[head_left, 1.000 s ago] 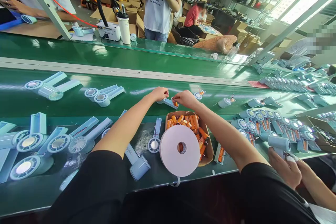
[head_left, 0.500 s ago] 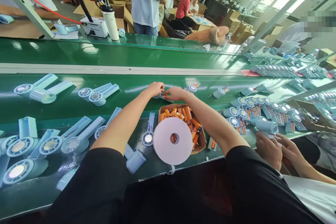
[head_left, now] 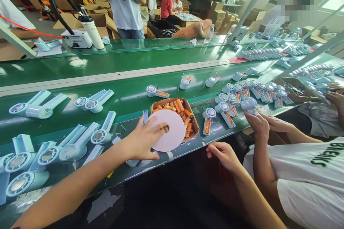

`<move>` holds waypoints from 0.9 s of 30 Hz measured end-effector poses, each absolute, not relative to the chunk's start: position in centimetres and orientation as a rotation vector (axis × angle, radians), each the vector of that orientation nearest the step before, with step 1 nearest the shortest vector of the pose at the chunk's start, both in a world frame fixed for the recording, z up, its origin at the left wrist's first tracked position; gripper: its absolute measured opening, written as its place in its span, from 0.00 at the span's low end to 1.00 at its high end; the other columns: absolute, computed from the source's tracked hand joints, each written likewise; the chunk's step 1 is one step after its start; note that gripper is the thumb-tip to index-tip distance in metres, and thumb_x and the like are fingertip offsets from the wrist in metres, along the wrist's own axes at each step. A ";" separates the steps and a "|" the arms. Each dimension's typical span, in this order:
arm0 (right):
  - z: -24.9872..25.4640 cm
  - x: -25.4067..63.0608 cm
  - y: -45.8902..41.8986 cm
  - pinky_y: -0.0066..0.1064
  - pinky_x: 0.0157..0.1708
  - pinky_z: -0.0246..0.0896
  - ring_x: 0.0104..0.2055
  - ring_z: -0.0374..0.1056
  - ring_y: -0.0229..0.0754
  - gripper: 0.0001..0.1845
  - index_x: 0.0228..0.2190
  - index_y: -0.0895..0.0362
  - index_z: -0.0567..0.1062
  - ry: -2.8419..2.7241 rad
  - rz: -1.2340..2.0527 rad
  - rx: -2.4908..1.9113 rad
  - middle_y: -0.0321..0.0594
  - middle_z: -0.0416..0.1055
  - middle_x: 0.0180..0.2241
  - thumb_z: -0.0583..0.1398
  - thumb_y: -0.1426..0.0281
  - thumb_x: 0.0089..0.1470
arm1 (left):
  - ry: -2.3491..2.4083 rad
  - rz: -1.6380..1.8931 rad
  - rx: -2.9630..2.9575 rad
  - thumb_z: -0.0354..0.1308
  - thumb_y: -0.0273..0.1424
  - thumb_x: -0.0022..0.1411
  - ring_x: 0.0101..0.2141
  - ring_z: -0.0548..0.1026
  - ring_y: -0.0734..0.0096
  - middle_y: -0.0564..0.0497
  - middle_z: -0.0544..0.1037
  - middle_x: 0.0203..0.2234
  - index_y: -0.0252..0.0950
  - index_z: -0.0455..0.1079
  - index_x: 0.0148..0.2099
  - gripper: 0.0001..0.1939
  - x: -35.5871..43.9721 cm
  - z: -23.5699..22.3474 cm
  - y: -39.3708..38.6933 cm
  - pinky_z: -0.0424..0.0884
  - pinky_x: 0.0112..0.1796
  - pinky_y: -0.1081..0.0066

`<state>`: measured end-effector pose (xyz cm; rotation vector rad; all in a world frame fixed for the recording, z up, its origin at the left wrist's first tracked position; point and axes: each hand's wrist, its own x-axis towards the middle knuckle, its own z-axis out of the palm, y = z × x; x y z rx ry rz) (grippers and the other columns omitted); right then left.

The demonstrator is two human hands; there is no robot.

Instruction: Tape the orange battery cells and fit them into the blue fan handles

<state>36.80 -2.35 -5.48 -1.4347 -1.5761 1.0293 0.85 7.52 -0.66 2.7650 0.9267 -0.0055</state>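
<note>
My left hand (head_left: 142, 139) lies on the white tape roll (head_left: 169, 132) with its fingers spread, the index fingertip at the roll's centre hole. The roll leans on a small cardboard box (head_left: 195, 123) of orange batteries (head_left: 178, 106). My right hand (head_left: 224, 154) hovers just off the table's front edge, right of the roll, with its fingers curled; I cannot see anything in them. A pale blue handheld fan (head_left: 154, 92) with an orange battery in its open handle lies on the green belt (head_left: 129, 94) behind the box.
Several more pale blue fans (head_left: 88, 103) lie along the belt, left and right. A co-worker's hands (head_left: 258, 121) on the right hold a fan body (head_left: 248, 104). A person stands across the line beside a white bottle (head_left: 94, 34) and a white machine (head_left: 77, 38).
Both hands have left the fan, which now lies on the belt. My left hand came back onto the tape roll, and my right hand dropped to the table's front edge. The view turned right.
</note>
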 end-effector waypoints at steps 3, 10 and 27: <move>-5.3 34.0 -2.4 0.31 0.24 0.65 0.24 0.71 0.41 0.25 0.29 0.54 0.82 -1.316 1.059 -1.394 0.41 0.80 0.25 0.64 0.46 0.62 | 0.978 0.042 2.841 0.69 0.38 0.59 0.71 0.59 0.40 0.41 0.67 0.70 0.41 0.67 0.69 0.37 0.1 -0.2 7.1 0.62 0.67 0.44; -4.4 25.2 -3.3 0.27 0.23 0.65 0.23 0.70 0.35 0.25 0.47 0.53 0.84 -1.462 1.649 -1.023 0.40 0.84 0.39 0.71 0.50 0.55 | 1.191 0.911 2.841 0.69 0.40 0.61 0.65 0.65 0.37 0.40 0.77 0.54 0.39 0.62 0.64 0.34 -2.2 -0.9 3.2 0.69 0.61 0.42; -3.7 28.1 17.3 0.53 0.68 0.61 0.62 0.73 0.55 0.17 0.44 0.52 0.86 -2.355 0.429 -1.319 0.46 0.81 0.56 0.65 0.79 0.55 | 1.502 1.128 2.707 0.67 0.27 0.59 0.60 0.66 0.41 0.40 0.76 0.54 0.40 0.59 0.66 0.35 -3.7 -4.8 0.8 0.72 0.57 0.47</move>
